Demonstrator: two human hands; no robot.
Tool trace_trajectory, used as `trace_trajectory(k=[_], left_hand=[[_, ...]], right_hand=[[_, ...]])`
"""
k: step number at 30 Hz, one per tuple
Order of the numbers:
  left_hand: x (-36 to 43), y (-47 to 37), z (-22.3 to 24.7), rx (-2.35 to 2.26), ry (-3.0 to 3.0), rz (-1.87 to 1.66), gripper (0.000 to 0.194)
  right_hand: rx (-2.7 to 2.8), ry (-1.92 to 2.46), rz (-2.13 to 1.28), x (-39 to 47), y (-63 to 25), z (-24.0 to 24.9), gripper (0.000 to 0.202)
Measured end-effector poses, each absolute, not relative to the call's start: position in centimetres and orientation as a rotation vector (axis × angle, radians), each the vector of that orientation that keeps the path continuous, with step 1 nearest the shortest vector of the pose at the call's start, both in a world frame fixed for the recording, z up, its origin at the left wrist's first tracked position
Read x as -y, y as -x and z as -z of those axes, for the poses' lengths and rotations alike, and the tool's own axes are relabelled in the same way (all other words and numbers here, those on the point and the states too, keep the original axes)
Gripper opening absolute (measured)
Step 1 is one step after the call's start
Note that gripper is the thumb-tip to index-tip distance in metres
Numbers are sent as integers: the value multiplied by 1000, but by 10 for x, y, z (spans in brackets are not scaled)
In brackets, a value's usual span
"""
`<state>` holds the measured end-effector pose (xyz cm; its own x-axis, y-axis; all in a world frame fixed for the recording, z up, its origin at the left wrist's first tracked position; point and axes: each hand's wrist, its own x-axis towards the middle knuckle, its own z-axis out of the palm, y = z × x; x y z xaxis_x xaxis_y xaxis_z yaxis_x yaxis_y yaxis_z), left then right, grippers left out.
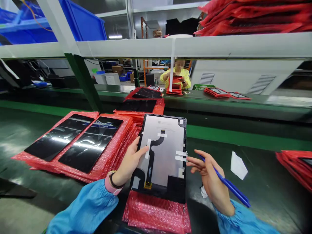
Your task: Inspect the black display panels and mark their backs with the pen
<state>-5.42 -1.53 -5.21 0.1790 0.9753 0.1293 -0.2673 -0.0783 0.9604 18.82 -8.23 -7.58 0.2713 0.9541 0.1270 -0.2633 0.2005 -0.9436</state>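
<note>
A tablet screen (168, 152), its grey back facing up, is tilted toward me with a black ribbon cable and strips of white tape on it. My left hand (130, 161) grips its left edge, thumb lying over the back. At the right edge, my right hand (213, 177) has its fingertips close to the tape; whether they touch the screen I cannot tell. A blue pen (232, 188) is tucked in that hand, its end pointing down to the right. Red bubble wrap (157, 211) lies beneath the screen's lower end.
Black glass panels (91, 144) lie on stacked red bubble bags (107, 172) to the left. A white paper scrap (238, 165) and more red bags (293, 167) are on the right. Overhead runs a shelf (219, 47); a person in yellow (186, 78) works across the bench.
</note>
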Motion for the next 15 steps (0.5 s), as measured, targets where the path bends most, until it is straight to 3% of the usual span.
trace_trajectory(k=[6, 13, 15], left_hand=[[17, 45, 24, -757, -1224, -1335, 39], [18, 36, -1, -761, -1305, -1423, 46], [17, 35, -4, -769, -1325, -1431, 46]], right_hand=[[1113, 989, -1143, 88, -188, 44, 26], [1281, 1040, -871, 84, -189, 12, 16], [1279, 1071, -788, 82, -189, 4, 23]])
